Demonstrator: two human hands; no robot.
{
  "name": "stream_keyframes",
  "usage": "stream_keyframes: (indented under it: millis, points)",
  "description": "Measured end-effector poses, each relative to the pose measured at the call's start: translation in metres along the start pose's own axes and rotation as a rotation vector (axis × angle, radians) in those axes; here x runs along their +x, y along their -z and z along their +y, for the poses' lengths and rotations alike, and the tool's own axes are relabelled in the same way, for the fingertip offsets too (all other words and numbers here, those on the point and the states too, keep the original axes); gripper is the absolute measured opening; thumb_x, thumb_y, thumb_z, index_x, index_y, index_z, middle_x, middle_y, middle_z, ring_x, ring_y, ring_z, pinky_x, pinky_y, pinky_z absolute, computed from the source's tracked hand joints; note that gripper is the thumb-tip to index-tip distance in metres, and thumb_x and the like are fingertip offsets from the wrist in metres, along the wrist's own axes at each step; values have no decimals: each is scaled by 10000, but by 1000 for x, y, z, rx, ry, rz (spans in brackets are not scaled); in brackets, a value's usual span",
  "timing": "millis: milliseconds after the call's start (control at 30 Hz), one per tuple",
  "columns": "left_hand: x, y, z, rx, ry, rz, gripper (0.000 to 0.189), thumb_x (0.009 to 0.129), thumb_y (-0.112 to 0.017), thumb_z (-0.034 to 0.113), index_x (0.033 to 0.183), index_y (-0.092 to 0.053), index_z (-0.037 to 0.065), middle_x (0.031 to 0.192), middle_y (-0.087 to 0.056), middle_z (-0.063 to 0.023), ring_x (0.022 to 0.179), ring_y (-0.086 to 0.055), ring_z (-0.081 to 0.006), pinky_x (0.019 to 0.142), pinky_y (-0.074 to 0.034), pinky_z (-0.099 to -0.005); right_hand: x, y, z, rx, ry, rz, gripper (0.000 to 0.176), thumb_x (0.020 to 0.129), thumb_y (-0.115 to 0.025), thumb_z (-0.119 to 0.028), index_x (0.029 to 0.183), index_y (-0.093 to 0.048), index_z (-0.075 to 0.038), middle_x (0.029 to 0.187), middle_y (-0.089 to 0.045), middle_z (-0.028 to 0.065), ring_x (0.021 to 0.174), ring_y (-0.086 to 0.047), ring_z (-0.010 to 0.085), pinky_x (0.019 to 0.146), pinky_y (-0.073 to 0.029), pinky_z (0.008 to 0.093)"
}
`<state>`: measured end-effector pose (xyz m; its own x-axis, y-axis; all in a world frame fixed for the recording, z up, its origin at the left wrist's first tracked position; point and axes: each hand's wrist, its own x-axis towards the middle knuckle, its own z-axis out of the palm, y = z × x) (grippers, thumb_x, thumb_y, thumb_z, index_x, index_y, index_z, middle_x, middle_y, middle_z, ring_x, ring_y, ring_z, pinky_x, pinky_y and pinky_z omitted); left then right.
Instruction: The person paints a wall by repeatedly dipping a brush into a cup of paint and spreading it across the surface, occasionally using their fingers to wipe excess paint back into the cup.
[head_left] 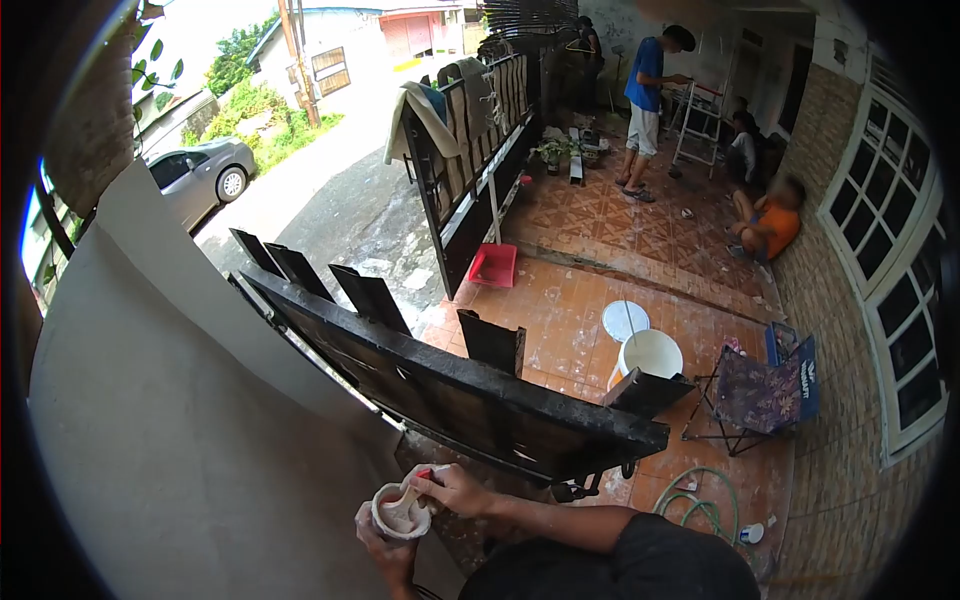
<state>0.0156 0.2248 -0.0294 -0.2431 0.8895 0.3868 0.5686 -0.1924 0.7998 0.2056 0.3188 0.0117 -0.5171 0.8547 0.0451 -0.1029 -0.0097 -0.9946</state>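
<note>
In the head view, the cup [401, 537] sits near seven o'clock from the centre, grasped round its side by the left hand [376, 540]; the right hand [457, 492], at the cup's two o'clock, grips a red-handled tool [425, 478], whose pale end dips into whitish paste [398, 518] inside; a black gate panel [500, 415] stands toward one o'clock from the cup, with a grey wall [200, 400] at the picture's eight o'clock; between three and four o'clock are a white bucket [637, 352] and a folding stool [750, 392]; a green hose [735, 500] curls between four and five; a person in blue [646, 85] stands between one and two, while a person in orange [776, 226] sits between two and three; a silver car [205, 178] is near ten.
</note>
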Motion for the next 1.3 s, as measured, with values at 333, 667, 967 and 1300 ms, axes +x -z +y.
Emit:
stream_keyframes:
  millis: [333,667,967,1300]
  points:
    - [8,23,8,-221,181,169,886,670,-876,134,1404,-394,17,1308,-500,-117,1218,-515,-251,1052,-416,-381,5,16,-14,-146,25,-61,321,998,-559,-326,1064,-695,-43,806,-710,62,719,-664,130,656,-493,272]
    - [12,34,9,-212,175,203,875,676,-854,91,1413,-391,9,1344,-495,-131,1247,-502,-260,1063,-405,-392,11,7,-45,-370,-108,-182,320,957,-593,-310,1045,-692,-19,864,-700,109,807,-644,173,753,-487,323]
    - [-26,53,-26,-151,235,401,944,696,-832,48,1483,-315,-13,1426,-467,-166,1315,-462,-288,1121,-339,-412,62,-11,-37,363,-200,-9,221,1019,-567,-317,1033,-547,-98,676,-408,-75,525,-339,31,474,-284,209]
    - [-43,71,17,-68,241,429,867,635,-873,84,1379,-433,25,1296,-509,-106,1230,-512,-271,1064,-397,-390,182,-35,-12,206,-63,35,227,1008,-581,-340,1023,-590,-114,623,-400,-96,480,-343,11,421,-309,206]
